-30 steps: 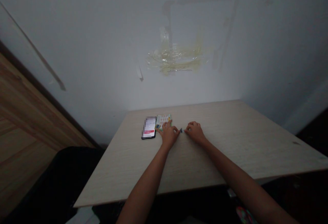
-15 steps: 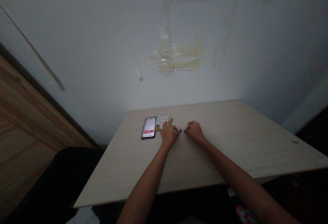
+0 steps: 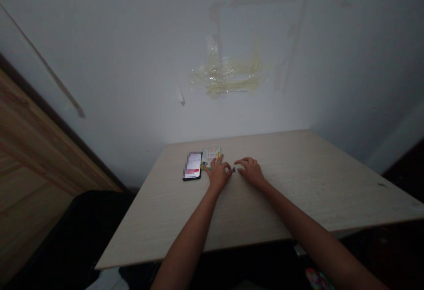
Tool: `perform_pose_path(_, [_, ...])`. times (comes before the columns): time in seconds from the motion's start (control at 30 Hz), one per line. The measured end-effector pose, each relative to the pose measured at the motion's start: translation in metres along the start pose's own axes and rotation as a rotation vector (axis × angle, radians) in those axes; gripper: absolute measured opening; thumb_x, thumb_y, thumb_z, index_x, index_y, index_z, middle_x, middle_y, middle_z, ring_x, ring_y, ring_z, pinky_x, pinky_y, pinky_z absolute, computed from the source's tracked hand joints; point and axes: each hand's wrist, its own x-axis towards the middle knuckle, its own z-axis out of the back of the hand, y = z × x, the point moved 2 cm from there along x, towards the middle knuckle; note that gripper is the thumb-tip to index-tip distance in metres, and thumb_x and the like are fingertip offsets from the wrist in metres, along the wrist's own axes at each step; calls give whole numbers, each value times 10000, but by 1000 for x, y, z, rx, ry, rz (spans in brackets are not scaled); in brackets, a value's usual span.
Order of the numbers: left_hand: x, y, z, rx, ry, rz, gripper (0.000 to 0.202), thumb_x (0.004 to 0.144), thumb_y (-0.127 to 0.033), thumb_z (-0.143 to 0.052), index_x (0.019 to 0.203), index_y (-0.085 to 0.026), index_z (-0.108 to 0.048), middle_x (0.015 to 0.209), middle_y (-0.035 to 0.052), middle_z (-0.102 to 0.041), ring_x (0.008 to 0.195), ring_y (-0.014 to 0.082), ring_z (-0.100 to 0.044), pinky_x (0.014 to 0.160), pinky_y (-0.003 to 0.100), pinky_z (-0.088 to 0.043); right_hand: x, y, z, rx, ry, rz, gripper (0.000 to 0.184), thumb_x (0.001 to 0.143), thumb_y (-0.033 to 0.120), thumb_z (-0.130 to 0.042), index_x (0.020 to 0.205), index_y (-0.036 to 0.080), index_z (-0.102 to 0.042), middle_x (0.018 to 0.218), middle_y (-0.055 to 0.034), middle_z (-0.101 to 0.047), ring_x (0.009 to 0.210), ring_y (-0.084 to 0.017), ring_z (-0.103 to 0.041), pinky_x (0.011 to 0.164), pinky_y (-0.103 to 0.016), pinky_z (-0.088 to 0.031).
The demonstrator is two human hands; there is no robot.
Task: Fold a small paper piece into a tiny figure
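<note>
My left hand [image 3: 218, 173] rests on the table with its thumb and index finger pinched at one end of a small dark blue and white piece [image 3: 234, 169]. It is too small to tell what kind of thing it is. The other fingers of that hand spread over the lower right part of a printed card or booklet [image 3: 211, 154] with a green edge. On the piece's right side is my right hand [image 3: 251, 171], its index finger stretched out above the piece and its thumb apart, close to the white end. Whether the thumb touches it I cannot tell.
A phone [image 3: 192, 165] with a lit screen lies left of the card. The pale wooden table [image 3: 285, 210] meets a wall [image 3: 132, 60] with old tape [image 3: 228, 78] on it. A dark chair [image 3: 89, 215] stands at the left, beside wooden boards [image 3: 29, 148].
My right hand's index finger has lifted away from its thumb and reaches out over the small piece. My left hand stays in place.
</note>
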Motion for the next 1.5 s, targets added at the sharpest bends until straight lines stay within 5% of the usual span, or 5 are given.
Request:
perform_pose_path(0.33, [-4, 0, 5, 39, -99, -5, 101, 856, -364, -658, 913, -302, -713, 1414, 48, -528, 1361, 325, -350, 1059, 772, -71, -5, 8, 14, -24, 57, 142, 200, 898, 362, -609, 984, 262, -759, 1156, -57, -653, 1118, -217, -511, 981, -351, -393])
perform_pose_path(0.57, [-5, 6, 9, -36, -35, -251, 129, 884, -297, -622, 954, -310, -730, 1162, 19, -686, 1227, 258, -489, 1128, 715, -41, -8, 14, 20, -120, -10, 139, 178, 886, 345, -632, 902, 209, -745, 1056, -84, -666, 1062, -225, -527, 920, -336, -405])
perform_pose_path(0.97, [-8, 7, 9, -24, 44, -417, 220, 918, -389, -566, 1082, -388, -713, 1137, -15, -738, 1345, 292, -423, 1078, 756, 111, -4, -1, 15, -58, 21, 188, 142, 882, 280, -631, 920, 193, -736, 1068, -76, -674, 1055, -221, -534, 930, -334, -421])
perform_pose_path(1.27, [-7, 3, 16, 73, 77, -438, 217, 912, -366, -560, 1055, -383, -723, 1086, -19, -754, 1320, 313, -450, 1067, 781, 84, -3, -2, 13, -90, 28, 178, 160, 888, 308, -629, 939, 207, -741, 1090, -72, -672, 1052, -217, -537, 916, -317, -432])
perform_pose_path(1.5, [-21, 7, 14, 97, -10, -436, 286, 934, -355, -522, 1178, -421, -654, 1248, -20, -684, 1345, 302, -429, 1089, 774, 12, -5, 1, 16, -111, 38, 160, 155, 883, 315, -637, 936, 211, -739, 1100, -76, -665, 1073, -212, -533, 919, -314, -427])
